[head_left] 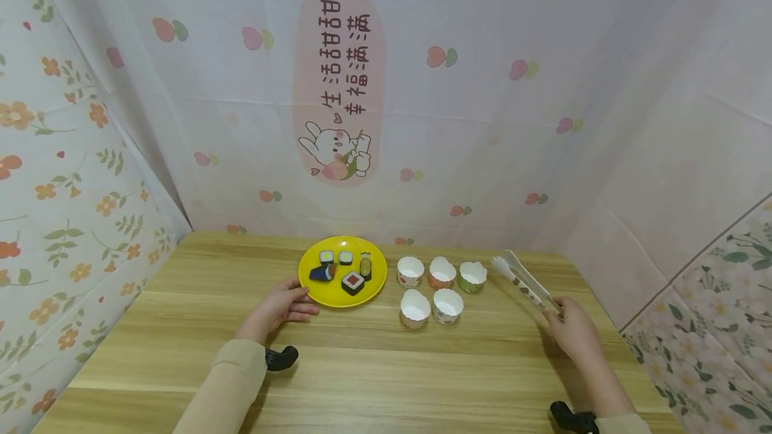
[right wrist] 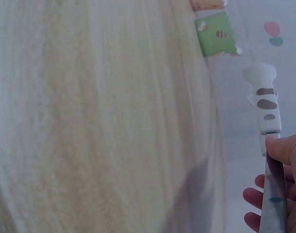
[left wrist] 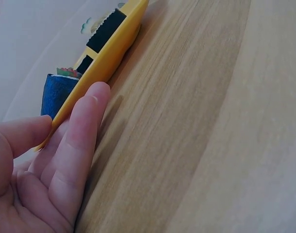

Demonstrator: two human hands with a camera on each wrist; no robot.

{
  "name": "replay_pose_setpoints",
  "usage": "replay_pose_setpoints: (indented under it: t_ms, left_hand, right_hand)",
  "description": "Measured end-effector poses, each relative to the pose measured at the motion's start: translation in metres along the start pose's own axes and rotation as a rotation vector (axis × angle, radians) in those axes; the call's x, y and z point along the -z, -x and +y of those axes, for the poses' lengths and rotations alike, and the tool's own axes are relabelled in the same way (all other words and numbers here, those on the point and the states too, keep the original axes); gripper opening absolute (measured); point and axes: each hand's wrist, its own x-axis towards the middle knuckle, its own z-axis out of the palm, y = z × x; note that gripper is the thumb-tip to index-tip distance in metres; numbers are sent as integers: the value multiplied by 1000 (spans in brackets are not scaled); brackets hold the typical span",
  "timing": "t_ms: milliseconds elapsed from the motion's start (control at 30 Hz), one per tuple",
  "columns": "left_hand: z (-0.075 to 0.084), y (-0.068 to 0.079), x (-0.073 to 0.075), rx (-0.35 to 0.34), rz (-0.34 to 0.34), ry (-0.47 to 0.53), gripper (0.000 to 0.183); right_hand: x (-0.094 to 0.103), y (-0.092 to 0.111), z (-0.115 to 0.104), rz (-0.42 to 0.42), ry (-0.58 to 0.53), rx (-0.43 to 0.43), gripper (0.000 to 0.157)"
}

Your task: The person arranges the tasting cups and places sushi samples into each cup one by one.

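My left hand (head_left: pixel 280 305) is at the near-left edge of a yellow plate (head_left: pixel 319 292). In the left wrist view, its thumb (left wrist: pixel 29 131) lies at the rim and the other fingers reach beneath. Several toy sushi pieces sit on the plate, among them a dark blue hand roll (head_left: pixel 322 273) and a square piece with a red centre (head_left: pixel 352 281). On the right, my right hand (head_left: pixel 573 328) grips tongs (head_left: pixel 531 281) with white, brown-spotted tips pointing toward the back. The right wrist view shows its thumb pressed on the metal arm (right wrist: pixel 274 194).
Several paper baking cups stand between plate and tongs, including a green cup (head_left: pixel 472 278) and an orange one (head_left: pixel 442 276). They rest on a wood-grain table (head_left: pixel 362 380). A printed curtain (head_left: pixel 482 119) hangs behind, with floral cloth (head_left: pixel 66 220) at the left.
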Motion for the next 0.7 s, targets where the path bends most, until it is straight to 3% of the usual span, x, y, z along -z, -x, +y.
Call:
replay_pose_setpoints:
  t_ms: [367, 700]
  left_hand:
    - [-1, 0, 0, -3, 14, 1, 46]
    - [-1, 0, 0, -13, 3, -3, 45]
  right_hand:
    - [4, 2, -17, 52, 119, 94, 47]
    - [6, 3, -39, 52, 122, 136, 51]
